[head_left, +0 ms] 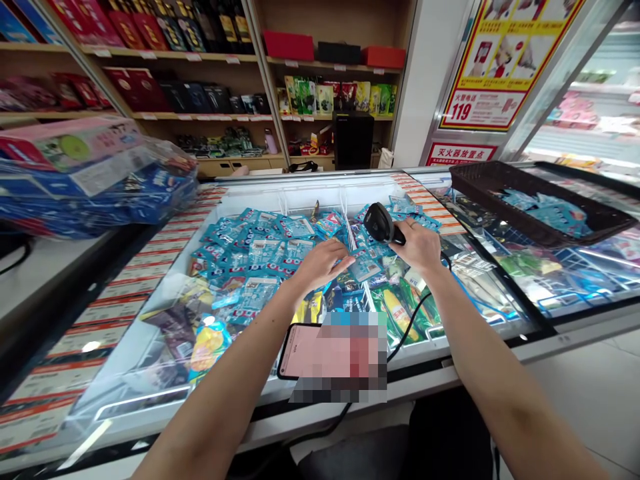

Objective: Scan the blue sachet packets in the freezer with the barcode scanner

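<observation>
My right hand (420, 247) is wrapped round the handle of a black barcode scanner (380, 223), and a cable trails from it toward the front edge. Its head tilts up and left over the freezer. To its left, my left hand (324, 261) has its fingers together at the edge of a blue ice-cream packet (366, 268), which lies below the scanner near the wire divider. The fingertips partly hide that hold. Many more blue packets (265, 253) with white labels fill the left bay beyond my left hand. A phone (303, 350), partly pixelated, rests at the front edge.
The chest freezer has a price-tag strip (115, 293) at left and a wire divider (350, 233). A brown basket (590, 230) with blue packets stands on the right. Plastic-wrapped boxes (95, 173) sit at left. Stocked shelves (200, 57) stand behind.
</observation>
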`<state>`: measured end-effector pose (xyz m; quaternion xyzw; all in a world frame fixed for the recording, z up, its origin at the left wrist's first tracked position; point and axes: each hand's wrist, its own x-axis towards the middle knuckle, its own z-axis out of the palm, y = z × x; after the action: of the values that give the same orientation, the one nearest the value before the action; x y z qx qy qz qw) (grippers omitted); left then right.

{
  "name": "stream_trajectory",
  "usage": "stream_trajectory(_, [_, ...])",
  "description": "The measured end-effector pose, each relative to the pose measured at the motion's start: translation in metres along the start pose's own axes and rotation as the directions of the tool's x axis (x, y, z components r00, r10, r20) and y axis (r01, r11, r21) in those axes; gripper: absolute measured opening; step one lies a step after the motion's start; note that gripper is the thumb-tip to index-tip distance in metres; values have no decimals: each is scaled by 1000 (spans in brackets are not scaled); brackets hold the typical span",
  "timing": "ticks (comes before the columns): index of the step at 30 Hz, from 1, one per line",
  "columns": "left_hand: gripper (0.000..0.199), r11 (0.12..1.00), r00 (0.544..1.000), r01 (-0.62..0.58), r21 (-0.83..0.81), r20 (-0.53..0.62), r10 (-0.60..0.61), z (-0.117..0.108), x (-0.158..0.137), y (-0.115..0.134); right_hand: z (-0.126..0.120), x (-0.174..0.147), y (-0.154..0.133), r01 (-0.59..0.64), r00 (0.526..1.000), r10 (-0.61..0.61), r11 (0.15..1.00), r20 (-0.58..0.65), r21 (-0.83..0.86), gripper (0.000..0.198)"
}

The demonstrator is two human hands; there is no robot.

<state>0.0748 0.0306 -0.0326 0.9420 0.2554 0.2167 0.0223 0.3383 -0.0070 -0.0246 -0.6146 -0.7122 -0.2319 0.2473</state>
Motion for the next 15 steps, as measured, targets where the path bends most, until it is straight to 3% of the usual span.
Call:
stream_trajectory(3, [45, 995, 994, 90, 42, -69, -87, 2, -2, -1, 1, 0, -1, 18, 1000, -18, 1000, -6, -1, 30])
stream_trajectory(5, [58, 988, 987, 143, 55, -85, -138, 3, -2, 0, 1, 1, -2, 29, 1000, -29, 1000, -9, -8, 30])
stream_trajectory(7, [66, 982, 981, 183, 43, -67, -180, 4, -1, 0, 1, 1, -3, 39, 999, -39, 999, -11, -11, 30])
stream_trajectory(10, [63, 963, 964, 262, -55, -21, -264, 6, -1, -4, 0, 0, -4, 44, 999, -44, 999, -16, -4, 29])
stream_trajectory(12, [62, 909, 920, 381, -171, -31, -391, 8, -2, -8, 0, 0, -4, 39, 999, -39, 999, -25, 3, 29])
stream_trajectory(15, [61, 770, 790, 526, -361, -126, -600, 10, -5, -17, -1, -1, -4, 40, 999, -40, 999, -33, 10, 29])
